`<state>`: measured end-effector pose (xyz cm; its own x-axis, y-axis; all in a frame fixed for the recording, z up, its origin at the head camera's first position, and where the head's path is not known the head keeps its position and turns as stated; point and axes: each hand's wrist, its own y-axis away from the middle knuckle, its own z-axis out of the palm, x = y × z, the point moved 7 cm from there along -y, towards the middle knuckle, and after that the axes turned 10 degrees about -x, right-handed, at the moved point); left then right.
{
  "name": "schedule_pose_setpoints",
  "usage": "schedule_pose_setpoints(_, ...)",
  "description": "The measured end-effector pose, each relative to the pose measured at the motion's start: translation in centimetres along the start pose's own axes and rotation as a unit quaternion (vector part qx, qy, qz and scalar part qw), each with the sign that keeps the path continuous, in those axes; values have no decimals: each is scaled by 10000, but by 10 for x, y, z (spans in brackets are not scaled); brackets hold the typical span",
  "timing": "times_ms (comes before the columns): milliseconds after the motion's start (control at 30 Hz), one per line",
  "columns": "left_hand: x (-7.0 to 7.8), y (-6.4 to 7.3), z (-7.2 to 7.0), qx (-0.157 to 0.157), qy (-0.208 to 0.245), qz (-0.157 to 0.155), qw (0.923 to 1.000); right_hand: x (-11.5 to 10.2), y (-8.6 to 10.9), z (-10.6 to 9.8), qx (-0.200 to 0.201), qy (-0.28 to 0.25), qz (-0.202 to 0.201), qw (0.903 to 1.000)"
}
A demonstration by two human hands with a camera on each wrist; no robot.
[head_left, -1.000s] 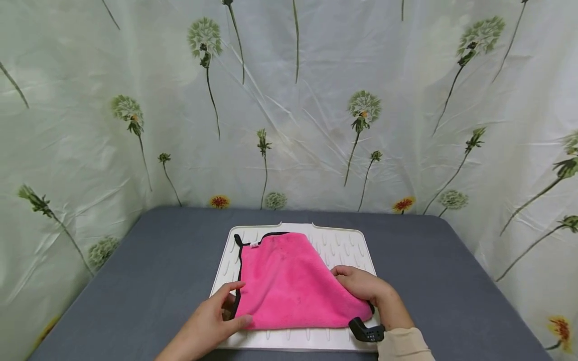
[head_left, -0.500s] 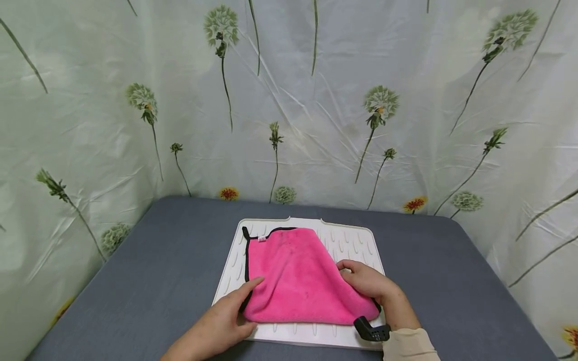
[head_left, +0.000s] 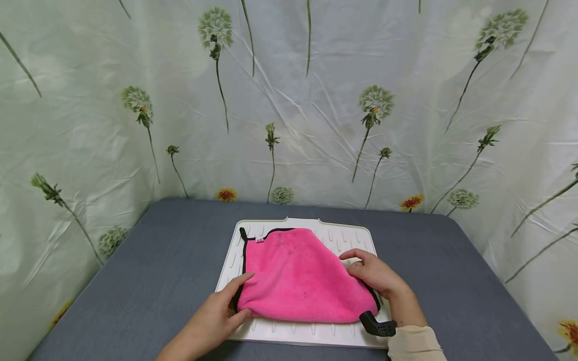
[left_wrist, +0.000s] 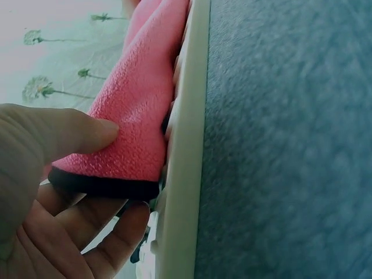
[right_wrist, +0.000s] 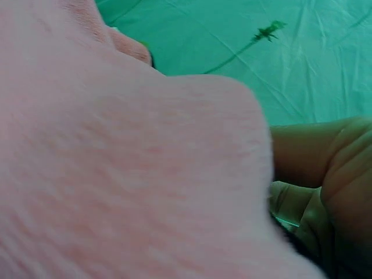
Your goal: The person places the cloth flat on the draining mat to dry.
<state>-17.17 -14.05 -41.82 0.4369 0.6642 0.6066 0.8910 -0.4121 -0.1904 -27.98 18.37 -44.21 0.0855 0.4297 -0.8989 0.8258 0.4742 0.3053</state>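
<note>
A pink plush towel (head_left: 298, 281) with black trim lies spread over a white ridged drainboard (head_left: 347, 238). Its far left corner shows a black hanging loop and a small white tag. At its near left corner is my left hand (head_left: 212, 311). The left wrist view shows the thumb (left_wrist: 96, 135) on the pink face and the other fingers curled under the black hem. Beside the towel's right edge, my right hand (head_left: 375, 273) has its index finger stretched away from the fabric and its thumb close to the edge. In the right wrist view, towel fabric (right_wrist: 145, 174) hides part of those fingers.
The drainboard rests near the front of a grey-blue table (head_left: 176, 271). A pale curtain (head_left: 316, 110) printed with dandelions hangs behind it and at both sides. A black device (head_left: 377, 326) is strapped to my right wrist.
The left hand has moved in against the towel's corner, with its thumb against the fabric. My right fingers have loosened from the right edge and spread. The head view has shifted slightly.
</note>
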Motion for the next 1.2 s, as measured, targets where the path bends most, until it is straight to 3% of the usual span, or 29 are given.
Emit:
schedule_pose_setpoints(267,-8,2,-4,-167,900,-11,9958,3,10,-20,383,-73,57,9992)
schedule_pose_setpoints(433,-19,3,-6,-433,1553,-449,9859,8,19,-30,639,50,330,9974)
schedule_pose_setpoints(633,-28,5,-4,-1011,2495,-845,9594,9,29,-36,594,238,485,9968)
schedule_pose_setpoints(833,-33,9,4,-1548,3359,-1301,9199,11,30,-32,183,242,577,9979)
schedule_pose_setpoints(900,-34,10,6,-1651,3532,-1394,9103,12,29,-31,129,247,596,9978)
schedule_pose_setpoints(933,-35,11,7,-1681,3536,-1426,9090,13,28,-29,112,240,596,9979)
schedule_pose_setpoints(1033,-39,10,10,-1621,3299,-1503,9178,15,25,-27,198,267,605,9976)
schedule_pose_setpoints(1100,-42,7,12,-1527,3219,-1650,9197,15,22,-26,327,300,588,9973)
schedule_pose_setpoints(1200,-50,-1,16,-1366,3409,-1921,9101,13,16,-24,519,408,449,9968)
